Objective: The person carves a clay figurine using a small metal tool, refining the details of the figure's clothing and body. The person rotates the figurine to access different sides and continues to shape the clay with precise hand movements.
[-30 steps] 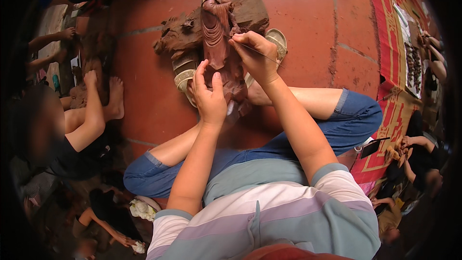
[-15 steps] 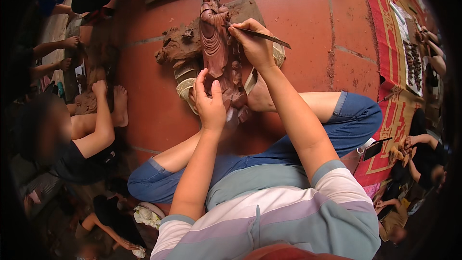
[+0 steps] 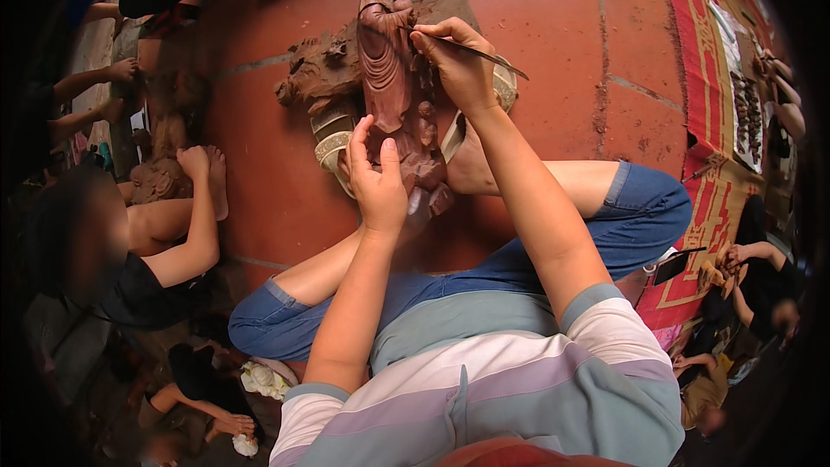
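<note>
A reddish-brown carved statue (image 3: 383, 73) of a bearded, robed figure stands upright in front of me, with a small figure carved beside its lower robe. My right hand (image 3: 465, 69) pinches a slim dark carving tool (image 3: 486, 55), whose tip points at the statue's middle, near its folded arms. Whether the tip touches the wood I cannot tell. Beside the statue's base, my left hand (image 3: 377, 188) is open, thumb and fingers apart, holding nothing. Its fingertips lie close to the lower robe; contact is unclear.
Behind the statue lies a rough brown piece of carved wood (image 3: 320, 78). Sandals (image 3: 332, 143) show on both sides of the base. Red floor tiles (image 3: 553, 43) surround it, with a red-and-gold mat (image 3: 692, 60) at right. Another person (image 3: 173, 233) sits at left beside a brown carving (image 3: 161, 180).
The view has shifted slightly, so the statue sits a little higher in it. My right hand and the tool have moved up slightly; the left hand keeps its open pose.
</note>
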Motion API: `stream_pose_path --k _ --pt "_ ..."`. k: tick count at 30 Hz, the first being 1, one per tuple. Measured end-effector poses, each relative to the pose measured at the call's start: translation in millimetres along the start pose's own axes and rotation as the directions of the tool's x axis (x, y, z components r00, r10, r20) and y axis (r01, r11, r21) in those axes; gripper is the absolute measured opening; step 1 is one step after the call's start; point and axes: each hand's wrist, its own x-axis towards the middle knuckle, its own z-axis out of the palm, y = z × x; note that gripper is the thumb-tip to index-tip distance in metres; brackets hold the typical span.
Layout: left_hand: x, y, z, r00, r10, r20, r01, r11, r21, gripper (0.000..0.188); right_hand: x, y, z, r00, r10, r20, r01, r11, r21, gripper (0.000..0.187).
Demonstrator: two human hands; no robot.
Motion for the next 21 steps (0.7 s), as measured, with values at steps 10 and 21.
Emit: stream_pose_path --k 10,21 --pt "-0.2 5.4 -0.9 1.000 0.006 -0.005 -0.006 0.997 0.079 0.037 -0.2 -19.4 -1.1 0.985 -0.165 0.051 0.173 0.943 -0.284 0.012" --pt "0.2 3.1 0.2 1.000 0.003 -0.007 -0.003 0.998 0.067 0.037 -17.2 -24.0 -5.7 0.978 -0.182 0.099 0.206 0.917 -0.343 0.018"
